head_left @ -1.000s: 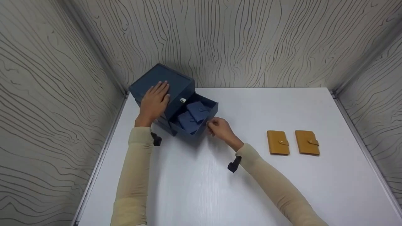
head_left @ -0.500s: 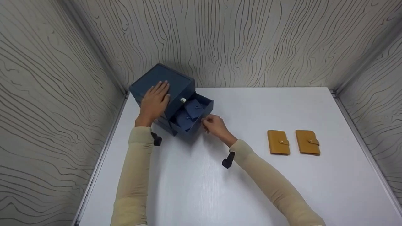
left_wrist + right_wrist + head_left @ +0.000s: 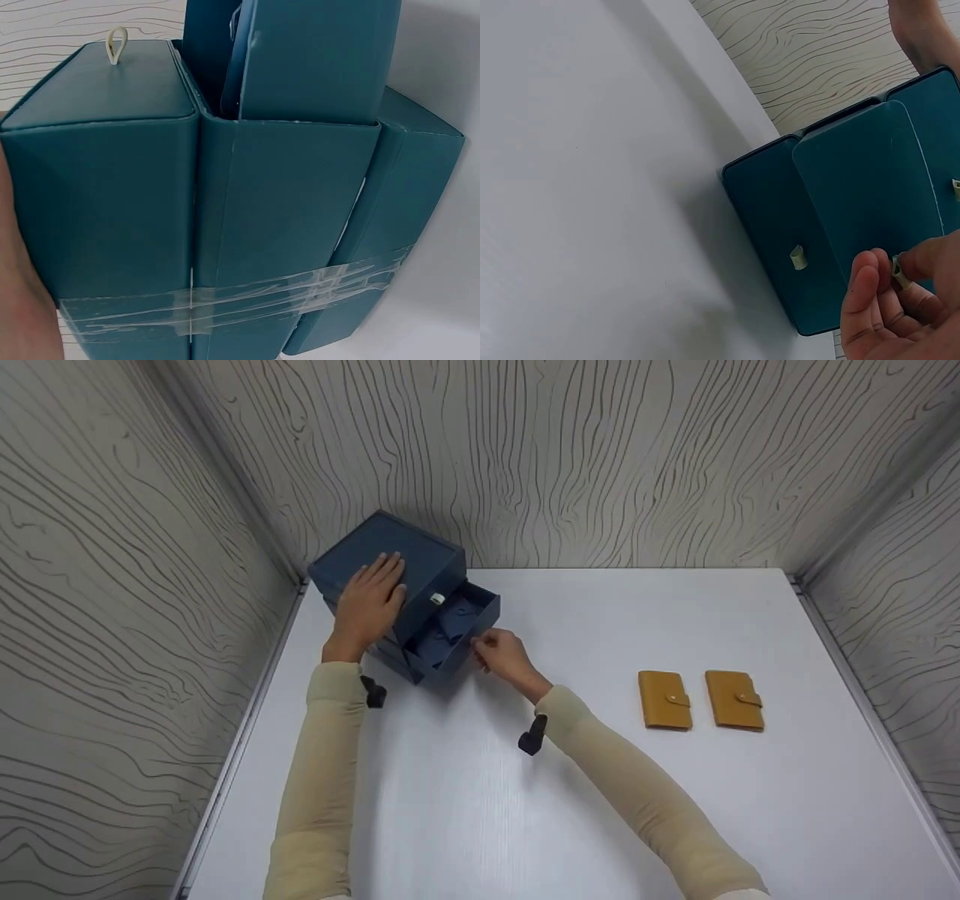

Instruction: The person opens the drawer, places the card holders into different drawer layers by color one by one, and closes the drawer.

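A dark teal box of stacked drawers [image 3: 409, 544] stands at the table's back left. My left hand [image 3: 366, 604] rests on its top with straight fingers. The middle drawer [image 3: 866, 176] stands partly out, with two blue snap-strap wallets [image 3: 459, 619] lying inside, partly shaded by the box. At the drawer's front, my right hand [image 3: 506, 654] pinches its small cream pull loop [image 3: 901, 274] between thumb and fingers. Another drawer's cream loop [image 3: 799, 257] shows beside it in the right wrist view, and one more loop [image 3: 115, 45] in the left wrist view.
Two mustard snap-strap wallets [image 3: 664, 701] lie side by side on the white table [image 3: 465, 810], right of my right hand. Clear tape [image 3: 232, 311] wraps the box's side. Wood-grain patterned walls [image 3: 570, 465] close in the back and both sides.
The middle drawer has slid further into the box, taking the blue wallets with it. My right hand has moved up and left along with it; the left hand stays put.
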Motion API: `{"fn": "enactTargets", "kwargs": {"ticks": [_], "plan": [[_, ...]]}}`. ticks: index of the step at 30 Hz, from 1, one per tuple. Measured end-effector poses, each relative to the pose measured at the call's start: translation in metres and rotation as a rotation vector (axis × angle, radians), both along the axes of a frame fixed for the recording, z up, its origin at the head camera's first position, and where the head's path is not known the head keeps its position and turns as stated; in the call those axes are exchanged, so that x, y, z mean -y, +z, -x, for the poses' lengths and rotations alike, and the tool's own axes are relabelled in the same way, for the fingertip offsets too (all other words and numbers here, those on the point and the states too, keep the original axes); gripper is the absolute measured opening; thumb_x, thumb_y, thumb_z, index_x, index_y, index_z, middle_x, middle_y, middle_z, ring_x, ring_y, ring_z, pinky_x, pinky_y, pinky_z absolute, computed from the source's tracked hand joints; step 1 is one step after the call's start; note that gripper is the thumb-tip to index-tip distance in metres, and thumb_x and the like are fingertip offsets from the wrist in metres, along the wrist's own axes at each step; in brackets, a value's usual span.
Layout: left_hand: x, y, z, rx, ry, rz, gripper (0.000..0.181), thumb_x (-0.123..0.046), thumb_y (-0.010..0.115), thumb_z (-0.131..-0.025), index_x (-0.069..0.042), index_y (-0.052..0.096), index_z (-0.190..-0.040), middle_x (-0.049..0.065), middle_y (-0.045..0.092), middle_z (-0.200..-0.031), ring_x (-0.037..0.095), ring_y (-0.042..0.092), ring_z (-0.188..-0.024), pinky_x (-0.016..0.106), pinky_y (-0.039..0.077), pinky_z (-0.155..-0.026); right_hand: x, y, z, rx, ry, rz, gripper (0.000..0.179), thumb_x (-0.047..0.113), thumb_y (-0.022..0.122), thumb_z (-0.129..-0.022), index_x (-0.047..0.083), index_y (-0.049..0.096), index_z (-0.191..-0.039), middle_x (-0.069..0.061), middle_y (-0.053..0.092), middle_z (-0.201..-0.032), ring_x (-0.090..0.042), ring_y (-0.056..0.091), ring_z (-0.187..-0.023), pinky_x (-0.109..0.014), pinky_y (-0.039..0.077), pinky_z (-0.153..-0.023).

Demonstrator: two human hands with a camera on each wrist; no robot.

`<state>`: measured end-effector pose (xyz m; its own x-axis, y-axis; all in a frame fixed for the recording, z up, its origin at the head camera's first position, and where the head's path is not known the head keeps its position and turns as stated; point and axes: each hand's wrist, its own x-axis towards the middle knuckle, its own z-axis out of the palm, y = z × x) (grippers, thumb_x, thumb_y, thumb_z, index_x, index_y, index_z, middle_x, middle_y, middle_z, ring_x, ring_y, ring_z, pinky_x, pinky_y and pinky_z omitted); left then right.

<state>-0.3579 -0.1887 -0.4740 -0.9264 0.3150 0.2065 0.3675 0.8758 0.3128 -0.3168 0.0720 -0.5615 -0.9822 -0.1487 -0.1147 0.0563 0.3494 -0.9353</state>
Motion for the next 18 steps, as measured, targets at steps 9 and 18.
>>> {"fn": "enactTargets", "kwargs": {"ticks": [9, 18], "plan": [[0.0, 0.0, 0.0, 0.011, 0.002, 0.003, 0.057, -0.038, 0.034, -0.116, -0.014, 0.034, -0.168, 0.002, 0.03, -0.176, 0.023, 0.022, -0.166, 0.045, 0.014, -0.139, 0.012, 0.0, 0.007, -0.001, -0.003, -0.004, 0.022, 0.013, 0.06, -0.108, -0.004, 0.074, -0.104, -0.025, 0.076, -0.099, -0.024, 0.071, -0.076, -0.02, 0.057, -0.059], [0.001, -0.001, -0.001, 0.008, -0.002, -0.016, 0.058, -0.039, 0.034, -0.116, -0.014, 0.034, -0.168, 0.001, 0.03, -0.176, 0.022, 0.022, -0.166, 0.044, 0.013, -0.139, 0.022, 0.0, 0.014, -0.006, -0.023, -0.018, 0.021, 0.015, 0.062, -0.108, 0.001, 0.073, -0.097, -0.005, 0.069, -0.081, -0.009, 0.062, -0.065, -0.019, 0.055, -0.058]]}}
